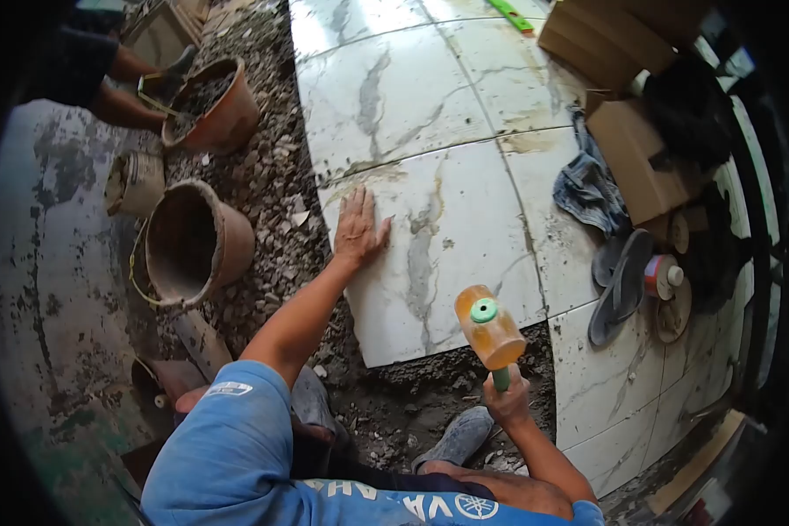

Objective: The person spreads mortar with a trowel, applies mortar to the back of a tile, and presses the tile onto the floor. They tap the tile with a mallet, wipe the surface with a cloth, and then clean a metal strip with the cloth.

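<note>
My left hand (357,230) lies flat with fingers spread on the upper left part of a white marble-patterned floor tile (473,210). In my right hand (508,399) is the green handle of a rubber mallet (491,329), whose amber head is raised over the tile's lower right part. The tile's near edge borders a bed of dark wet mortar (438,373), where my feet are. Its far and right edges meet other tiles of the same pattern (412,88).
Buckets (228,241) and a second bucket (237,114) stand on rubble at left, near another person's arm (130,92). At right lie cardboard boxes (644,158), a grey cloth (587,184), sandals (620,289) and a bottle (664,275). A green tool (510,13) rests on the far tiles.
</note>
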`<state>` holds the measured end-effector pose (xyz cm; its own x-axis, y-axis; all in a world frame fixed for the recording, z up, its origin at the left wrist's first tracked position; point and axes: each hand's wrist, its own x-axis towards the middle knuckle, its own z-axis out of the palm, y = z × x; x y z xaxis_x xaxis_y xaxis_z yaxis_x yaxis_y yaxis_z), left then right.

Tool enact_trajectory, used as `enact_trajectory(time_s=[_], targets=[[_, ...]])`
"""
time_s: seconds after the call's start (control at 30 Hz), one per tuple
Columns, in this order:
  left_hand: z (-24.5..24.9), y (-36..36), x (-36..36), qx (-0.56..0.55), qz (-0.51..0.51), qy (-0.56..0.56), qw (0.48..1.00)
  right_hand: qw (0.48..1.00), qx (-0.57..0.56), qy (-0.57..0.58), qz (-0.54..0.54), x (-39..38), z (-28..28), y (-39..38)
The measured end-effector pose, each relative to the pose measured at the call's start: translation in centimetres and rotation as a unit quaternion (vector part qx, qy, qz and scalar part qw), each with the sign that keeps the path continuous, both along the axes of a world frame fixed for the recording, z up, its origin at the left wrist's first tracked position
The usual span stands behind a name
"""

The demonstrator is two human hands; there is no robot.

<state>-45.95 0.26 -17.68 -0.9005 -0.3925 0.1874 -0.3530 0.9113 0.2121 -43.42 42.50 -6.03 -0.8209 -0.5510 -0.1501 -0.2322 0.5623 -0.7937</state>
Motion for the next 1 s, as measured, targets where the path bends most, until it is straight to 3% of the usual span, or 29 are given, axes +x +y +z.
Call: enact_trajectory(time_s=[0.03,0.1,0.17,0.3,0.43,0.5,0.53,0.63,0.73,0.87,0.9,0.97,1.0], targets=[[0.3,0.3,0.3,0.006,-0.005,0.010,1.000,0.999,0.007,-0.024,0.024,0.4,-1.0,-0.2],[0.6,0.3,0.4,0.030,-0.002,0.049,0.998,0.966,0.227,-0.112,0.056,0.1,-2.6,-1.1],[0.6,0.2,0.4,0.047,0.001,0.045,0.998,0.982,0.154,-0.072,0.080,0.4,-2.2,-2.2],[0.9,0.3,0.4,0.060,-0.001,0.040,0.997,0.967,0.211,-0.082,0.114,0.0,-2.2,-4.3],[1.6,0.4,0.4,0.062,0.001,0.037,0.997,0.975,0.163,-0.074,0.133,-0.6,-2.1,-6.2],[1.7,0.6,0.7,0.066,0.000,0.033,0.997,0.933,0.293,-0.087,0.191,-0.3,-1.7,-6.9],[1.7,0.4,0.4,0.065,0.000,0.029,0.997,0.931,0.286,-0.062,0.218,-0.2,-1.1,-7.2],[1.4,0.3,0.4,0.060,0.002,0.031,0.998,0.964,0.199,-0.088,0.154,1.4,-2.8,-6.1],[1.2,0.3,0.3,0.066,0.003,0.054,0.996,0.925,0.309,-0.093,0.199,0.4,-1.3,-7.3],[-0.4,-1.1,0.5,0.117,0.030,0.125,0.985,0.979,0.086,-0.006,0.185,1.5,-1.0,-6.9],[-0.3,-0.9,0.6,0.102,0.054,0.120,0.986,0.981,0.087,-0.007,0.175,1.5,-1.7,-6.7],[-0.3,-0.8,0.4,0.084,0.076,0.118,0.986,0.940,0.246,-0.048,0.231,1.6,-2.9,-6.0],[-0.3,-1.0,0.2,0.089,0.082,0.124,0.985,0.936,0.263,-0.056,0.226,1.6,-3.2,-6.0]])
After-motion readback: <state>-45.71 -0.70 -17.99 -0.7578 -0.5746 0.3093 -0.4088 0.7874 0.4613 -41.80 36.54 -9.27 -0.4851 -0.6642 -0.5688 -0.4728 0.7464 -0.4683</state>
